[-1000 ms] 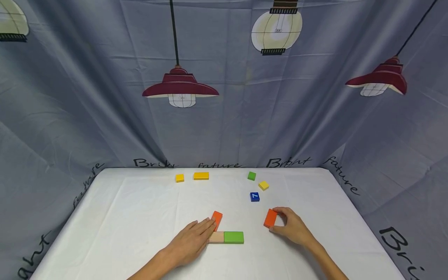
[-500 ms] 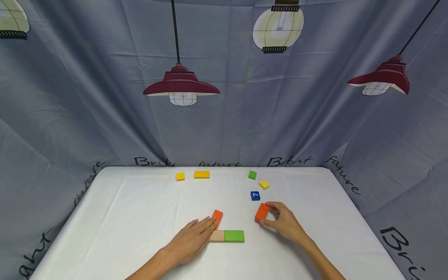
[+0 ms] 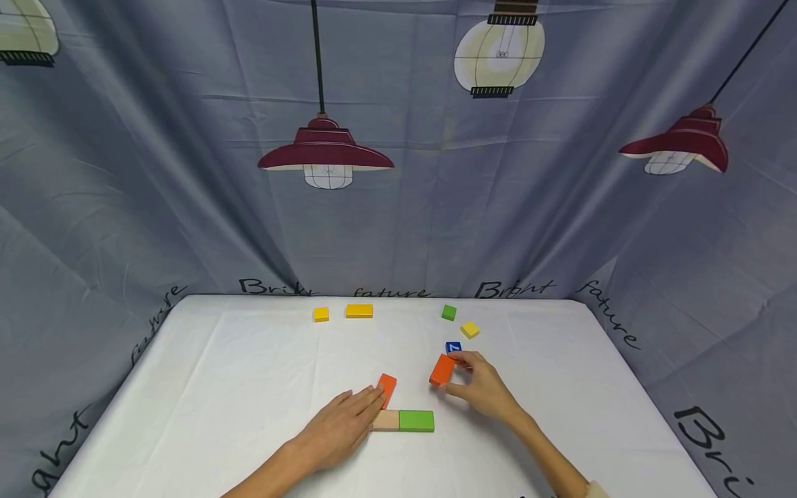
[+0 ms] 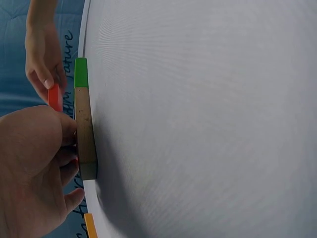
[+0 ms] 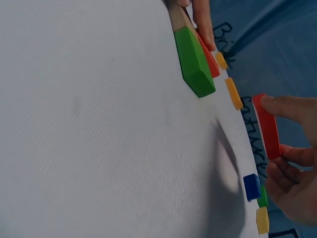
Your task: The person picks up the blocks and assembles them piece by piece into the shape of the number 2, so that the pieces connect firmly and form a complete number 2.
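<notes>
Between thumb and fingers, my right hand (image 3: pixel 488 393) pinches an orange rectangular block (image 3: pixel 441 370), tilted and raised over the table in the right wrist view. My left hand (image 3: pixel 336 430) lies with its fingers extended over a second orange block (image 3: pixel 388 389) and a plain wood block (image 3: pixel 387 420), hiding parts of both. A green block (image 3: pixel 416 421) stands end to end with the wood one, forming a row. The second orange block sits at a slant behind that row. In the head view, the held block is up and right of the green one.
A blue block with a 7 (image 3: pixel 453 347) lies just behind the right fingertips. Farther back are a yellow block (image 3: pixel 470 330), a small green block (image 3: pixel 449 312), a long yellow block (image 3: pixel 359 311) and a small yellow one (image 3: pixel 320 315). A grey curtain (image 3: pixel 398 228) hangs behind the white table (image 3: pixel 236 387).
My right hand has carried its orange block leftward and slightly away from me, toward the row, and now partly covers the blue block. The left hand stays put.
</notes>
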### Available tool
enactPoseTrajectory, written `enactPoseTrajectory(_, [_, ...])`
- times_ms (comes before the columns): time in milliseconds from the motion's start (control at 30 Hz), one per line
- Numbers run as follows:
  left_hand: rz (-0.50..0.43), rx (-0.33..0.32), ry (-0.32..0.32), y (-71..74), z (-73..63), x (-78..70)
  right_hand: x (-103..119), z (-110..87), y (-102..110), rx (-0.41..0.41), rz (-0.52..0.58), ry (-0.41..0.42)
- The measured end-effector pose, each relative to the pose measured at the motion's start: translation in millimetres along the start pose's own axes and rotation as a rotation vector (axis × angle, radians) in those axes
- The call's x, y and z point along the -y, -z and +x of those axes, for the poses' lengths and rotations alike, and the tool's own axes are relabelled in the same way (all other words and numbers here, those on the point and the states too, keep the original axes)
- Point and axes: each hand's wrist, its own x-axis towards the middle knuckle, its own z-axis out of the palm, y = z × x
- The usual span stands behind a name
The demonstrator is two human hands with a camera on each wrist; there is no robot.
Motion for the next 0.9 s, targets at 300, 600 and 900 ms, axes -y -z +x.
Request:
enactPoseTrajectory(300, [-0.004,0.006,-0.004,2.1,0.4,-0.6,9,10.8,-15,0.001,-0.04,0.025])
enactPoseTrajectory(600, [-0.007,0.014,0.002,2.8,0.8,-0.5,13,21.9,-30,0.008,-0.058,0.088])
enactPoseTrajectory(900, [0.0,0.012,-0.002,-0.2,0.8,0.1,18,30.3,-46,0.043,-0.059,0.088])
